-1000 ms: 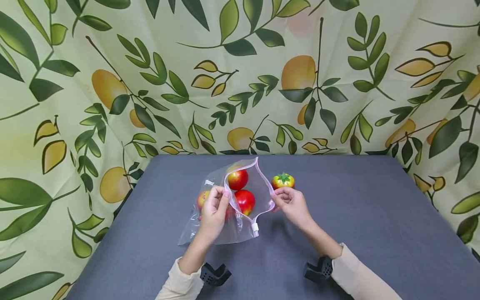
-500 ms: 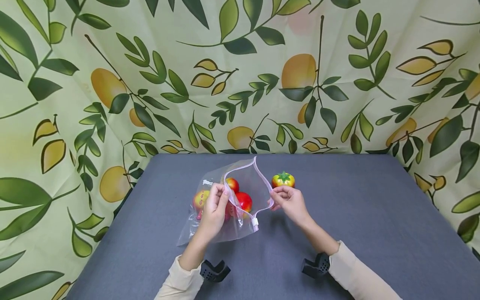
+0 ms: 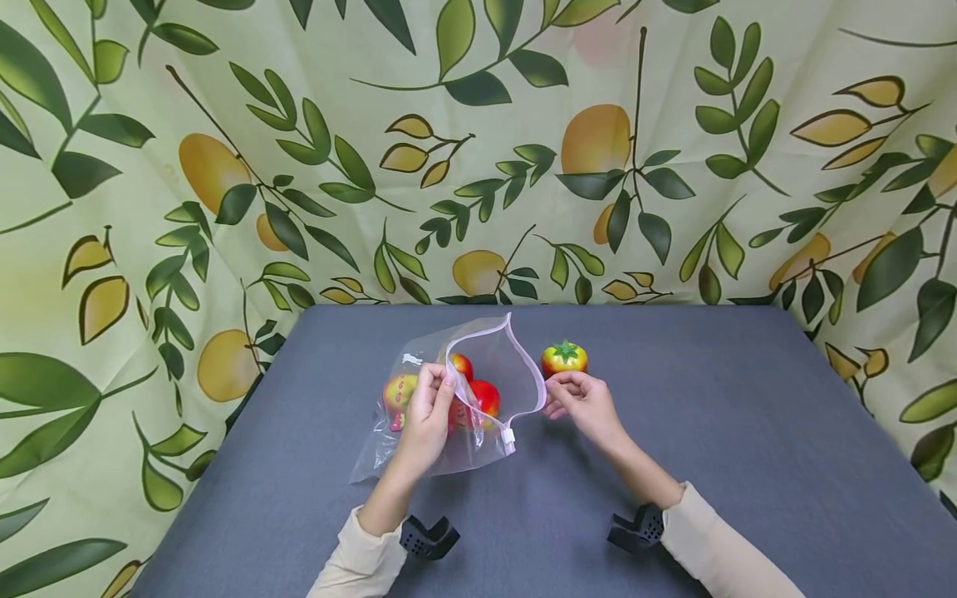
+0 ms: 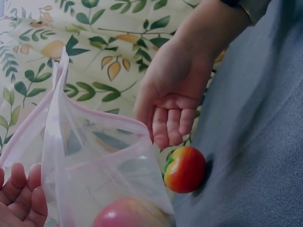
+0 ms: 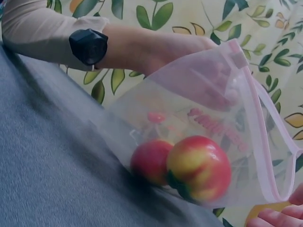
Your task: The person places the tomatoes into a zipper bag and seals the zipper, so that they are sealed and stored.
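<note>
A clear zip bag [image 3: 478, 457] with a pale pink rim and white slider holds several round red and yellow fruits [image 3: 484, 398]. My left hand [image 3: 428, 419] pinches the near-left side of its rim, and the mouth gapes toward the right. Just off the opposite side of the rim, my right hand [image 3: 586, 409] has loosely bent fingers and holds nothing that I can see. Behind its fingertips sits a tomato-like fruit [image 3: 564, 358] with a green leafy top, outside the bag. In the right wrist view, two fruits [image 5: 199, 168] show through the plastic.
A dark grey cloth [image 3: 718, 432] covers the table. A leaf-and-fruit patterned curtain [image 3: 478, 166] hangs behind and at both sides. Black wrist mounts [image 3: 428, 538] sit at both cuffs.
The fruits in the bag have slid left, deeper inside. My right hand has let go of the rim and shifted slightly right. My left hand keeps its hold.
</note>
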`<state>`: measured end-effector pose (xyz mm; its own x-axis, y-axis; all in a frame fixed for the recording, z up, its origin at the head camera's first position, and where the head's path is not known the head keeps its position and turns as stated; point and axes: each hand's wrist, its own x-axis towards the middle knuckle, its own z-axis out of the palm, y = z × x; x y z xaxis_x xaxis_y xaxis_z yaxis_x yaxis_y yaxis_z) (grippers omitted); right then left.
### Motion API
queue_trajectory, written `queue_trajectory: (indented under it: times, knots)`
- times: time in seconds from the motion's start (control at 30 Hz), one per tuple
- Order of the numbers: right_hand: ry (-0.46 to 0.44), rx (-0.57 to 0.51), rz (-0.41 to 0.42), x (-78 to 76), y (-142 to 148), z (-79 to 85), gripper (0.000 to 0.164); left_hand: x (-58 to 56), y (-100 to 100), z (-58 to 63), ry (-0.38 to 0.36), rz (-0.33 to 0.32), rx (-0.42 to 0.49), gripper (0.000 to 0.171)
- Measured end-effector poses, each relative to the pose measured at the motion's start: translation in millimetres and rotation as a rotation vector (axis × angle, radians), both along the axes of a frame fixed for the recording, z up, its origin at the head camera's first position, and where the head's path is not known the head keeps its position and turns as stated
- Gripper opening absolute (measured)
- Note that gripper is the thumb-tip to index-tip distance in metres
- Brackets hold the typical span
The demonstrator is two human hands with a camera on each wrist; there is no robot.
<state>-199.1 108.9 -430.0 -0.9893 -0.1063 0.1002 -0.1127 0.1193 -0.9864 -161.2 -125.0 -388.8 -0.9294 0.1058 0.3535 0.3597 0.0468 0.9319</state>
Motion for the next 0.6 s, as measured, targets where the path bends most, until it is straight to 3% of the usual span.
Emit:
queue_trajectory:
  times: [0.13,0.3,0.6]
  knots:
    - [0.019,0.026,-0.004,-3.3,6.4,-2.0,0.024,-0.5,-0.6,-0.6,-0.008,-0.031,0.007,0.016]
    - [0.069,0.068,-0.028,-8.5,14.7,-0.7,0.020,-0.8,-1.1,-2.4,0.022,0.000,-0.010,0.016]
    - [0.091,0.114,-0.144,-18.7,23.9,0.6,0.023,-1.5,-1.1,-1.6,0.003,0.017,0.016,0.015]
